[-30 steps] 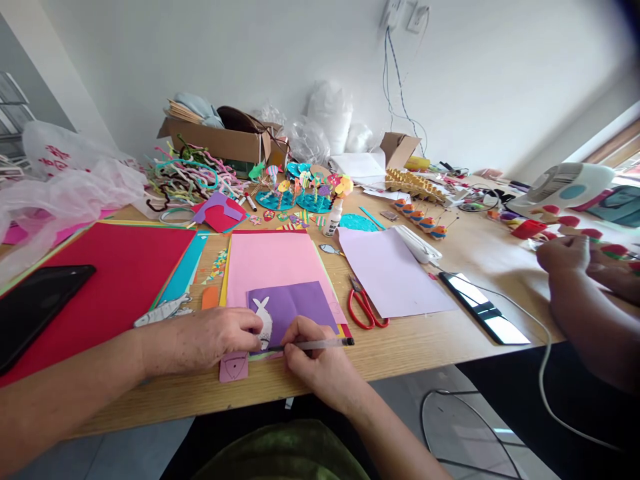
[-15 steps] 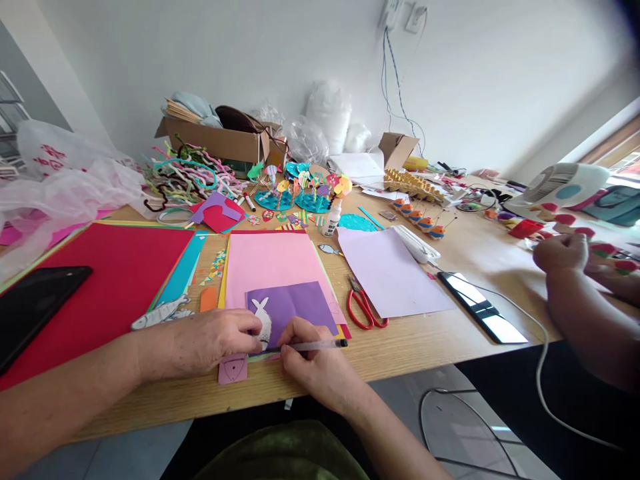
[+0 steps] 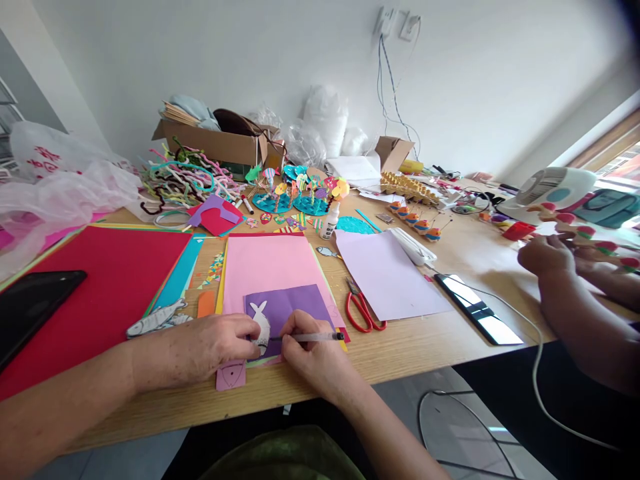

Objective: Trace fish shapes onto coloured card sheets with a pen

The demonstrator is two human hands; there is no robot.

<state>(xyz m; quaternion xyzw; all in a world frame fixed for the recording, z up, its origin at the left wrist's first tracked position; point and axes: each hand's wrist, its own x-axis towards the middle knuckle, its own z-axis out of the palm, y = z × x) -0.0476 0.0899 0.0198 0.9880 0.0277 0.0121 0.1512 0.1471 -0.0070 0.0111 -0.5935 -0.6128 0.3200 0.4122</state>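
My right hand (image 3: 313, 360) is closed round a pen (image 3: 320, 337) with a clear barrel and a black end. Its tip points left at the edge of a white paper fish cutout (image 3: 260, 323), which lies tail up on a purple sheet (image 3: 295, 303). With curled fingers my left hand (image 3: 225, 343) pins the fish's left side against the purple sheet. Beneath is a pink sheet (image 3: 270, 260) on a stack of coloured paper. A small pink piece with a drawn fish (image 3: 231, 377) pokes out below my left hand.
Red-handled scissors (image 3: 363, 310) and a pale lilac sheet (image 3: 387, 273) lie to the right, with a phone (image 3: 477, 310) beyond. Red paper (image 3: 130, 280) and a black phone (image 3: 40, 310) are at left. Another person's hands (image 3: 550, 257) hold a strip of small figures. A glue bottle (image 3: 330, 223) stands behind.
The pen in my right hand has shifted slightly upward along the fish's edge. My left hand keeps its place on the fish. The camera view has moved slightly.
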